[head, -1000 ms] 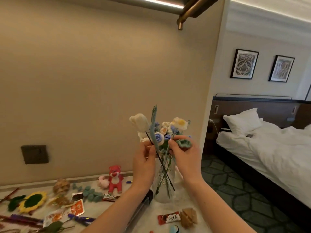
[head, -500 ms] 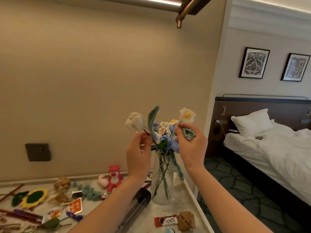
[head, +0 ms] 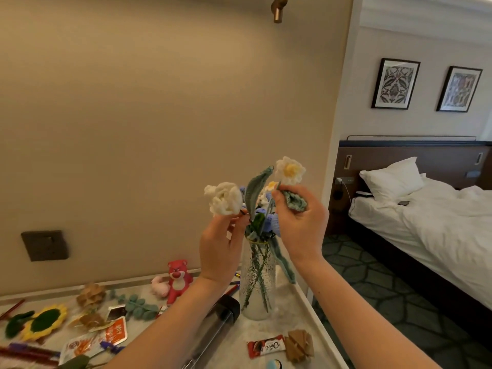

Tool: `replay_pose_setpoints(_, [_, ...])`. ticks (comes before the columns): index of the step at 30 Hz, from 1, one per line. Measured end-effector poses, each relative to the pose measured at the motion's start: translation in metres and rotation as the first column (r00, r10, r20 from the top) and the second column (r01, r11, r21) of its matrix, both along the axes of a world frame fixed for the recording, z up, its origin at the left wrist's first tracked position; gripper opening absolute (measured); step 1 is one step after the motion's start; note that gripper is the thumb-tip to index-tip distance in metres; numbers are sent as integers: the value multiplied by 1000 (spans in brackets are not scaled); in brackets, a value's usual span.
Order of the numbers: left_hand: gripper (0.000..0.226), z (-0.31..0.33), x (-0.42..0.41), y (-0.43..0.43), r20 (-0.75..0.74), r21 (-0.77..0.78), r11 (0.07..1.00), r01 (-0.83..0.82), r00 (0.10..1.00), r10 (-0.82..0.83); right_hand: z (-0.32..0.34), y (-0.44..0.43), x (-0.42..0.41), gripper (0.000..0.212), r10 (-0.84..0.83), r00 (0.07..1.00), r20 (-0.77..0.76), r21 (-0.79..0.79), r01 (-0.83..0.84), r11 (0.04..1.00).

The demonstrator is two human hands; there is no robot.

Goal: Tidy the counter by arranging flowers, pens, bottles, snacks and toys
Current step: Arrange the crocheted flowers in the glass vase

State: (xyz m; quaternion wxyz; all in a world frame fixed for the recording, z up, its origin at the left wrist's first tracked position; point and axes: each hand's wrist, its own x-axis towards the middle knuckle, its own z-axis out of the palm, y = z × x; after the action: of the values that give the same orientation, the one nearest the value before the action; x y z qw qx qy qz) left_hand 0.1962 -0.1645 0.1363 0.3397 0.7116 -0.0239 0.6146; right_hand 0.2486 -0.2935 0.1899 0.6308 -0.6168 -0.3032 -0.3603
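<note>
Your left hand [head: 218, 246] pinches the stem of a white crochet flower [head: 225, 198], and your right hand [head: 300, 225] pinches the stem of a cream and yellow crochet daisy [head: 289, 170], with a knitted green leaf [head: 295, 201] under its fingers. Both flowers stand above the glass vase [head: 257, 283], which already holds blue blooms and green stems near the right edge of the table [head: 269, 326]. So I judge the bouquet is only partly done. Much is left: a sunflower [head: 44, 321], a eucalyptus sprig [head: 138, 307], snack packets [head: 87, 342], a Dove chocolate bar [head: 266, 346], pens [head: 26, 351], a dark bottle [head: 215, 323] and a red bear toy [head: 178, 279] lie scattered on the table.
</note>
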Motion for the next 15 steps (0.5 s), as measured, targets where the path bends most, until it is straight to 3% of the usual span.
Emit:
replay_pose_setpoints(4, [48,0,2,2,-24,14,1000,-17,1000,18,6,2,-3,7,-16,1000,21,-18,16,1000])
replay_pose_setpoints(9, [34,-5,3,1,-90,91,994,-60,994,68,-4,3,-8,16,-64,998,-30,-129,59,990])
replay_pose_setpoints(12, [27,-7,3,-1,-97,146,971,-188,974,203,-10,3,-5,10,-156,987,-27,-217,147,965])
replay_pose_setpoints(15, [15,-3,3,-4,-133,143,970,-199,967,218,-12,2,-1,4,-213,977,0,-273,205,940])
